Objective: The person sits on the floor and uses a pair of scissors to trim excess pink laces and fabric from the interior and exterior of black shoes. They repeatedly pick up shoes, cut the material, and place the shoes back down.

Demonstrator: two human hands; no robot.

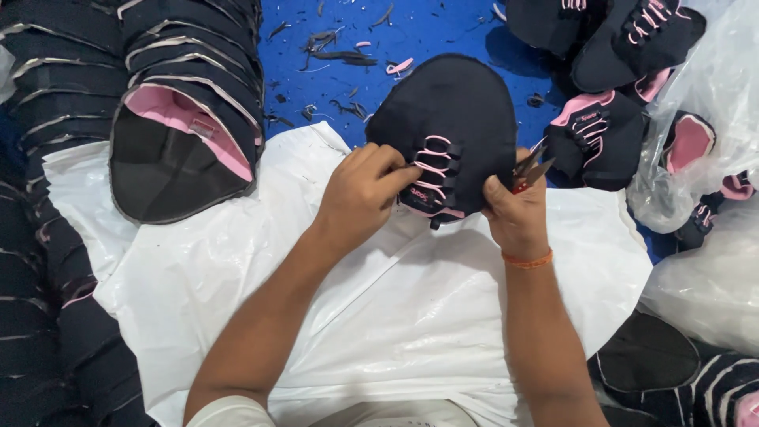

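A black shoe upper (457, 111) with pink laces is held up over a white plastic sheet (379, 316). My left hand (360, 194) pinches its laced part from the left. My right hand (515, 212) grips its right edge and also holds small thread snips (531, 169) with red handles, blades pointing up and to the right.
A stack of nested black uppers with pink lining (186, 103) stands at the left. More finished black and pink uppers (601, 134) lie at the upper right beside clear plastic bags (711, 111). Thread and fabric scraps (340, 47) litter the blue floor.
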